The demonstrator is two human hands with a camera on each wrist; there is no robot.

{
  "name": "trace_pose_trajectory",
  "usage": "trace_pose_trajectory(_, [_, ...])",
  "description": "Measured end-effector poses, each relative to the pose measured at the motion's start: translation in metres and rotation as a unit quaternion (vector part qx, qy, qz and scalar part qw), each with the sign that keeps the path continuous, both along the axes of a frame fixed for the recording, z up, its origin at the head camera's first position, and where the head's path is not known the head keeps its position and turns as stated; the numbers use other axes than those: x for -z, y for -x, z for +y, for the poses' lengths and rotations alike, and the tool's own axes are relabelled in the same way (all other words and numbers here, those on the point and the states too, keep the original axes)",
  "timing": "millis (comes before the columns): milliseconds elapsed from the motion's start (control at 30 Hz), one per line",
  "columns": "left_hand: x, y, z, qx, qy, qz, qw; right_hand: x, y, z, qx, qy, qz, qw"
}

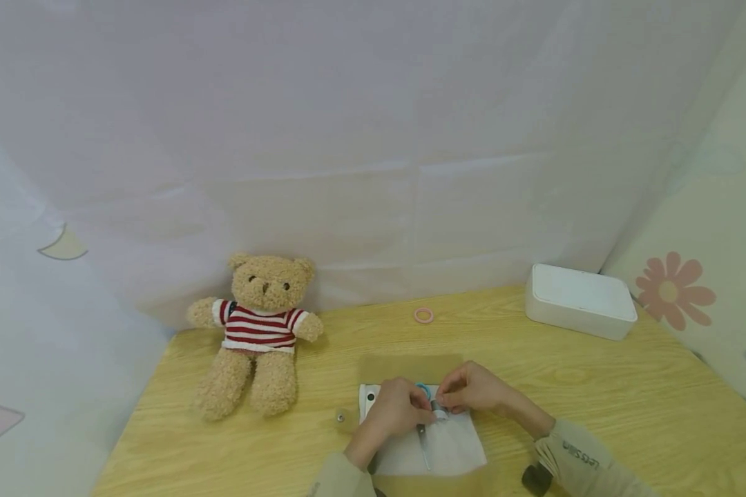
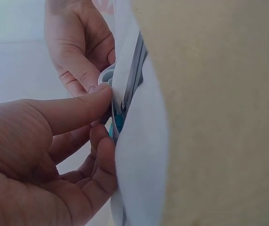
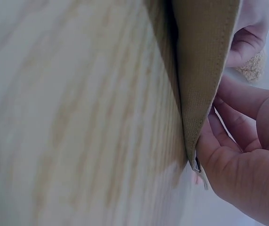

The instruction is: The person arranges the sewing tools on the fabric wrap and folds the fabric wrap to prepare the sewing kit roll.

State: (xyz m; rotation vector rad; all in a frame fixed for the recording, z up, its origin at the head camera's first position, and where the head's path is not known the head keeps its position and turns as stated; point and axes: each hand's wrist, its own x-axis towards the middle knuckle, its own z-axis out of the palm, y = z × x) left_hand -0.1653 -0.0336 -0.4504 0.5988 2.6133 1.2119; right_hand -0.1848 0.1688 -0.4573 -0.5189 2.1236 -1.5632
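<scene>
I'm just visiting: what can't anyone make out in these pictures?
Scissors, head view: the handle is partly covered by the left hand.
Small roll, head view: partly covered by fingers.
Dark object near the right sleeve, head view: too small and blurred to identify.
Right wrist view: tan cloth hides the scissors and roll.

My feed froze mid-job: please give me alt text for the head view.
A person's left hand and right hand work at a small grey-and-white item beside blue-handled scissors on a white cloth, on a wooden table. Farther back, left to right: teddy bear, pink ring, white box.
</scene>
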Motion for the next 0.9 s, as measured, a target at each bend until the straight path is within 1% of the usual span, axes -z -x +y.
trace_pose_trajectory(133, [-0.0008,-0.0012,0.0003,0.003,-0.017,-0.007,0.9998,0.0005,-0.0003,-0.0012,0.008,0.0,-0.001,1.0])
trace_pose_trajectory(200, [-0.0006,-0.0009,0.0006,0.012,-0.02,-0.004,0.9997,0.0016,-0.0001,-0.001,0.013,-0.003,-0.003,0.9999])
trace_pose_trajectory(400, [0.0035,0.0014,0.0024,0.038,0.01,0.018,0.9991,0.0011,-0.0002,-0.0012,0.015,-0.004,-0.007,0.9999])
trace_pose_trajectory(600, [0.0027,0.0009,0.0025,0.045,0.022,0.029,0.9983,-0.0001,0.0002,-0.0017,0.013,-0.003,-0.007,0.9999])
trace_pose_trajectory(733, [0.0021,-0.0001,0.002,0.048,0.021,0.035,0.998,-0.0001,0.0008,-0.0013,0.008,-0.009,-0.006,0.9999])
trace_pose_trajectory(900, [-0.0003,-0.003,0.002,0.039,0.025,0.04,0.9981,-0.0009,0.001,-0.001,-0.006,-0.017,0.003,0.9998])
